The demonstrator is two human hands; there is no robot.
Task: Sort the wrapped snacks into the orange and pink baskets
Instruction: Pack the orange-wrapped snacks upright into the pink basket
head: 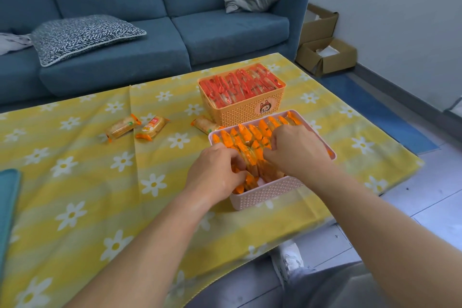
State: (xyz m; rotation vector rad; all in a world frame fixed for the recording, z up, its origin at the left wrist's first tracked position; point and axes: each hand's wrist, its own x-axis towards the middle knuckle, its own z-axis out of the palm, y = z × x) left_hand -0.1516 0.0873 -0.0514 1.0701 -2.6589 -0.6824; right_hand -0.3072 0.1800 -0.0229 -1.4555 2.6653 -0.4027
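A pink basket [265,194] stands near the table's front edge, packed with orange-wrapped snacks [260,130] standing on edge. Both my hands reach into it. My left hand [215,170] has its fingers curled round orange snacks at the basket's near left. My right hand [295,150] grips the snacks in the middle of the row. Behind it stands an orange basket [250,110] filled with red-wrapped snacks [240,87]. Three loose orange-wrapped snacks lie on the cloth: one [122,128], a second [152,127], and a third [205,125] beside the orange basket.
The table wears a yellow cloth with white daisies [100,182]. A blue sofa [125,32] with cushions runs behind it. Cardboard boxes [325,55] sit on the floor at the right. A teal object [7,195] lies at the table's left edge.
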